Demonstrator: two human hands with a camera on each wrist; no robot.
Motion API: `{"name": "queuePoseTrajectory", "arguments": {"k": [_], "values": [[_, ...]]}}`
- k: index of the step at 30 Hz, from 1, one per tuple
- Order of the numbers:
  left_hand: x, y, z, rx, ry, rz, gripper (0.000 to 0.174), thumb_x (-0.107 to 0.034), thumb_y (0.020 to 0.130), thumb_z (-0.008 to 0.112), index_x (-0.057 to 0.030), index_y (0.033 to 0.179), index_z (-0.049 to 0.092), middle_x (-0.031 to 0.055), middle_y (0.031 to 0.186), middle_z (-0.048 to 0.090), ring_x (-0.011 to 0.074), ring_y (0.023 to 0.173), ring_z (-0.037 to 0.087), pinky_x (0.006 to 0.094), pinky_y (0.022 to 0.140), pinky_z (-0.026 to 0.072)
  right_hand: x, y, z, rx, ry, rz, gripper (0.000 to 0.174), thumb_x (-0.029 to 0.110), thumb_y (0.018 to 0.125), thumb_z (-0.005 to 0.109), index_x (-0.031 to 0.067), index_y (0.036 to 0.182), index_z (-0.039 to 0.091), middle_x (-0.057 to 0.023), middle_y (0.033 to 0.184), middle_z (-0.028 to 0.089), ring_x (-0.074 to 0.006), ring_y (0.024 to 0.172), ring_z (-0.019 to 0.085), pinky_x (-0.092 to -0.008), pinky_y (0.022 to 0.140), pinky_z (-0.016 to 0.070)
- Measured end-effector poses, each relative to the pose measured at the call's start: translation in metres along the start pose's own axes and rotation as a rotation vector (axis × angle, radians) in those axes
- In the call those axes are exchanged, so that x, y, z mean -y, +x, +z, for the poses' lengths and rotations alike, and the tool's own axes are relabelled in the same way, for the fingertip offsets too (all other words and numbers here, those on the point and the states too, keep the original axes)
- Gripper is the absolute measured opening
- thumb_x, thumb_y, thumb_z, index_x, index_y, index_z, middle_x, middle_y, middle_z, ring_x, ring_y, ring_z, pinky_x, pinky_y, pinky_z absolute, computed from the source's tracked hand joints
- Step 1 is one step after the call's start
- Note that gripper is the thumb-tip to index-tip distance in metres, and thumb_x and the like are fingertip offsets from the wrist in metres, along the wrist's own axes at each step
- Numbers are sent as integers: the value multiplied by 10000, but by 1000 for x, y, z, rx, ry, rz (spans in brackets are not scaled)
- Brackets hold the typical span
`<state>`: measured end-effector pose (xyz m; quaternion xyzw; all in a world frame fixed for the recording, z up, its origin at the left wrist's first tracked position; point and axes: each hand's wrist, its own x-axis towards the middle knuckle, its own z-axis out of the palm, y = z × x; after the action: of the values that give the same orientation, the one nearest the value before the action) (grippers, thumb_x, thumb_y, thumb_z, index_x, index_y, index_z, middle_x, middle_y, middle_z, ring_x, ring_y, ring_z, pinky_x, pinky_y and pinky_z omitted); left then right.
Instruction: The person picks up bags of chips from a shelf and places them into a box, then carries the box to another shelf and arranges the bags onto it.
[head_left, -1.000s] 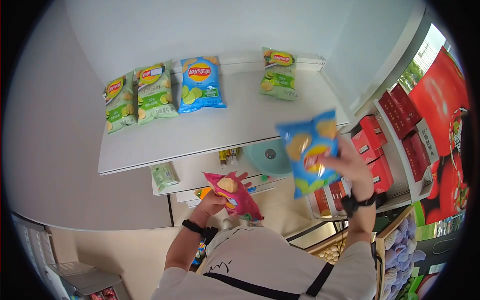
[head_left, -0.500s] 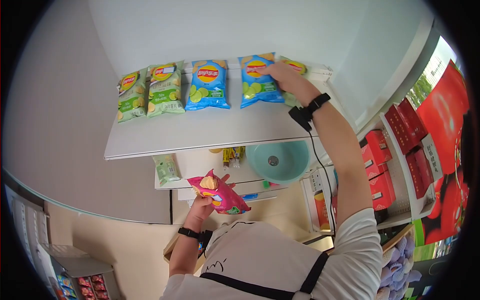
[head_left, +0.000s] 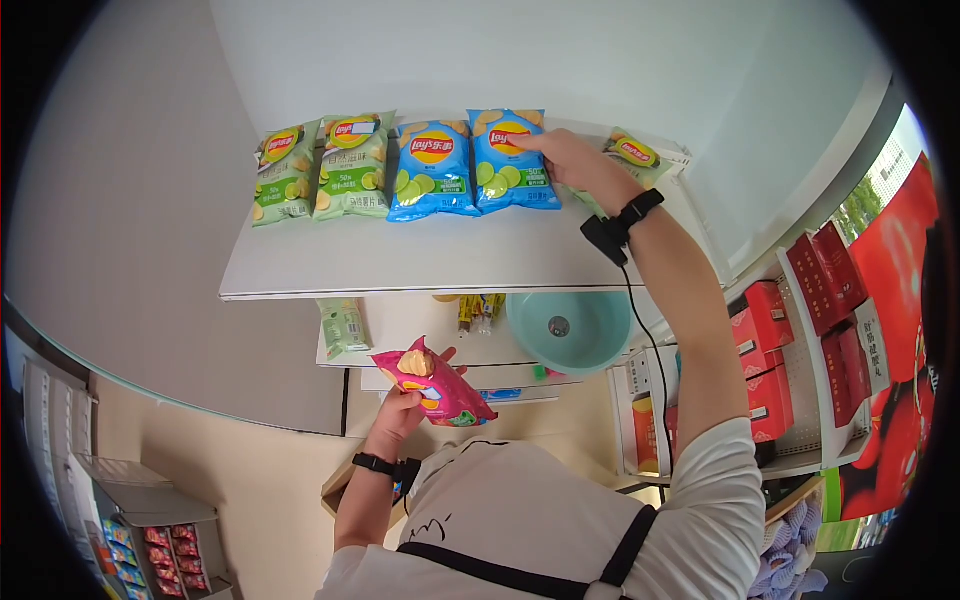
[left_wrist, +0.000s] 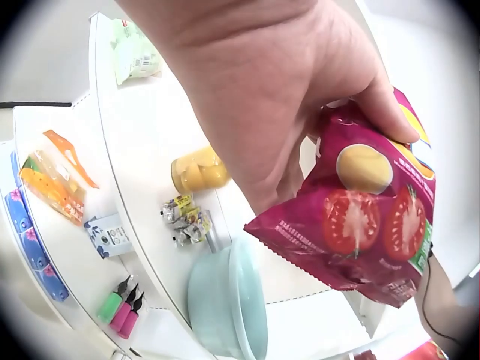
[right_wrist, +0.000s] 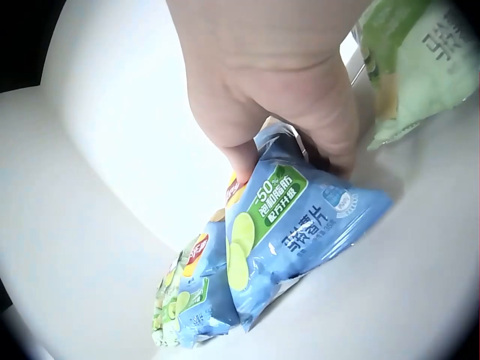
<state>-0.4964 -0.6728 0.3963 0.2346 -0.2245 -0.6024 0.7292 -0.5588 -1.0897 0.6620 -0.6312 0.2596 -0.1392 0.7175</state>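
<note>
On the upper shelf, my right hand (head_left: 578, 160) pinches the upper right edge of a blue chip bag (head_left: 512, 178), thumb on its front; the right wrist view shows this hand (right_wrist: 277, 90) over the bag (right_wrist: 292, 217). Close against its left side stands another blue bag (head_left: 432, 178). Two green bags, one (head_left: 353, 172) beside the blue pair and one (head_left: 285, 180) at the far left, lean in the same row. Behind my right wrist a third green bag (head_left: 636, 155) is partly hidden. Lower down, my left hand (head_left: 398, 415) grips a magenta chip bag (head_left: 440, 390), its thumb across the front (left_wrist: 367, 202).
Below the upper shelf (head_left: 450, 262) are a teal basin (head_left: 590, 345), small yellow packets (head_left: 468, 313) and a green bag (head_left: 343, 327). Red boxes (head_left: 765, 345) fill a rack at right. A bin of chip bags (head_left: 170, 555) stands at lower left.
My right hand has carried the blue bag up onto the shelf, then left against the other blue bag. The magenta bag stays in my left hand, slightly shifted left.
</note>
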Motion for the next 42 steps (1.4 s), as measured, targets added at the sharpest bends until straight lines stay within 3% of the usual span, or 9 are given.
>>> {"name": "queuePoseTrajectory", "arguments": {"k": [4, 8, 11, 12, 14, 17, 25, 37, 42], "values": [[4, 1, -3, 3, -3, -7, 1074, -310, 760, 904, -185, 1626, 281, 215, 1661, 315, 468, 1475, 390, 609, 1187, 378, -2, -6, -2, -36, -62, -22, 532, 260, 981, 734, -79, 1350, 557, -160, 1257, 693, -231, 1023, 724, -356, 892, 608], [3, 0, -8, 4, 6, -16, 1061, -311, 754, 905, -185, 1618, 303, 210, 1663, 311, 464, 1476, 390, 614, 1187, 378, -1, -7, 0, -113, -138, 10, 578, 284, 959, 755, -101, 1342, 556, -190, 1306, 654, -257, 1145, 673, -394, 968, 576], [3, 1, -11, 3, 5, -14, 1051, -311, 750, 906, -184, 1612, 319, 206, 1665, 309, 460, 1476, 391, 617, 1187, 379, -5, -18, 25, -799, -1180, -670, 570, 280, 905, 789, -54, 1320, 588, -191, 1342, 610, -316, 1261, 583, -439, 1028, 523], [4, 2, -12, 4, 4, -12, 1047, -311, 748, 906, -184, 1610, 324, 205, 1665, 308, 459, 1477, 391, 618, 1187, 379, -1, -26, 39, -793, -1182, -674, 570, 280, 905, 789, -54, 1320, 588, -191, 1342, 610, -316, 1261, 583, -439, 1028, 523], [5, 1, -12, 2, 2, -12, 1041, -311, 746, 907, -184, 1606, 335, 202, 1666, 307, 457, 1477, 391, 621, 1187, 380, 3, -39, 69, -142, -1313, -1087, 548, 273, 843, 811, 8, 1282, 616, -175, 1294, 587, -350, 1266, 529, -465, 1024, 493], [4, -1, -9, 1, -1, -11, 1031, -312, 744, 907, -180, 1600, 346, 201, 1667, 306, 454, 1477, 392, 619, 1186, 383, -23, -34, 107, -32, -1569, -1228, 422, 204, 826, 783, 66, 1196, 634, -134, 1159, 601, -324, 1132, 572, -439, 911, 527], [-2, -8, -9, -21, -4, 10, 1003, -318, 746, 901, -160, 1583, 373, 202, 1665, 309, 446, 1479, 395, 601, 1180, 402, -45, -2, 125, -98, -1762, -1239, 308, 80, 803, 714, 68, 1096, 618, -96, 1051, 585, -281, 1067, 576, -393, 857, 544], [-8, -6, -3, -26, 0, 11, 1019, -309, 743, 899, -184, 1595, 353, 203, 1667, 305, 453, 1478, 395, 601, 1177, 406, -30, -26, 125, -3, -1730, -1093, 419, 256, 835, 822, 90, 1156, 612, -87, 1127, 590, -277, 1154, 559, -395, 912, 536], [-4, -3, -12, -16, -4, -8, 1035, -291, 742, 899, -218, 1605, 332, 204, 1669, 303, 459, 1477, 394, 607, 1178, 400, -31, -22, 117, -14, -1687, -1166, 352, 201, 845, 783, 79, 1121, 602, -97, 1081, 608, -279, 1081, 607, -400, 857, 559]]}}
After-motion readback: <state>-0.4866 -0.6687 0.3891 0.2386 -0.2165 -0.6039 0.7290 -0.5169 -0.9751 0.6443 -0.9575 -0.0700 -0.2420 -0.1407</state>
